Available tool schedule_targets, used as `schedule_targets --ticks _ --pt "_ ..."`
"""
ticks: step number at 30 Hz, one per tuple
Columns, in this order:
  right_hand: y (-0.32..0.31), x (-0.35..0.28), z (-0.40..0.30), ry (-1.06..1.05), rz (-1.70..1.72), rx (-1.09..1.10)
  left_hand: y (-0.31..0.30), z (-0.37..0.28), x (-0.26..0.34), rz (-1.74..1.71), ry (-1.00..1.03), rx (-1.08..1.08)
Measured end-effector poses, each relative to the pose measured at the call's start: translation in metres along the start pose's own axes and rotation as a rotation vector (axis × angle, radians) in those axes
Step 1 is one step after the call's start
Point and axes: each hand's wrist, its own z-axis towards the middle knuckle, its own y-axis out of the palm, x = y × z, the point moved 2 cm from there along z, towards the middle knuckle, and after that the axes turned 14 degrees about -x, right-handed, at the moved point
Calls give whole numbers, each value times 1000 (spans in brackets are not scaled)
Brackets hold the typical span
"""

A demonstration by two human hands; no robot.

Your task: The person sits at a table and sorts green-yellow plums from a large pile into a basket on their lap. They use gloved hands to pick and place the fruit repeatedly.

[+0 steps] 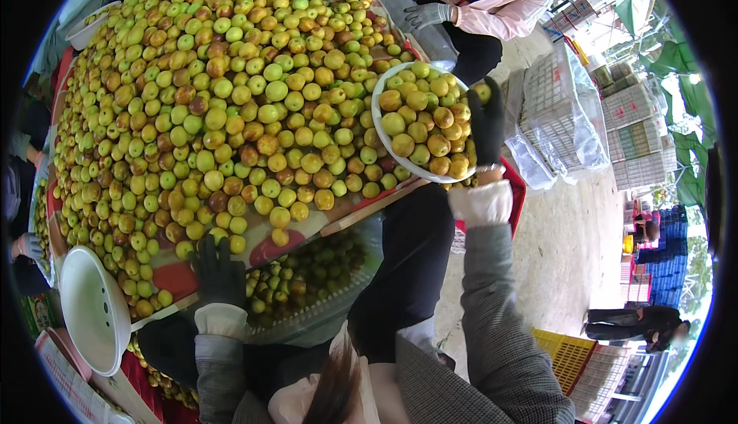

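Observation:
A large heap of green and reddish-brown jujube-like fruits (230, 89) covers the table before me. My left hand (219, 274), in a dark glove, lies at the heap's near edge with its fingertips against the fruit; whether it grips one I cannot tell. My right hand (488, 118), also dark-gloved, is raised at the right side of a white bowl (377, 118) filled with the same fruits. Between its thumb and fingers it holds a single green fruit (482, 93). An empty white bowl (95, 308) stands tilted at the table's left corner.
Under the table edge is a plastic crate (323, 308) of fruits. A person in grey gloves (426, 16) works across at the upper right; other gloved hands (29, 245) show at the far left. Wrapped crates (559, 107) are stacked at the right, and a yellow crate (562, 357) stands at the lower right.

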Motion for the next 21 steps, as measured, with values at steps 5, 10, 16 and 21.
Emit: schedule_targets --ticks 5,10,16,21 --pt "-11 -8 -7 -125 -163 -24 10 -7 -19 73 -21 51" --pt "6 1 -68 -139 -350 -30 3 -9 -14 22 8 101" --pt "19 22 -82 -222 -566 -140 26 -13 -21 62 -15 143" --pt "39 -27 -100 -234 -283 151 -30 -36 22 -84 37 -16"
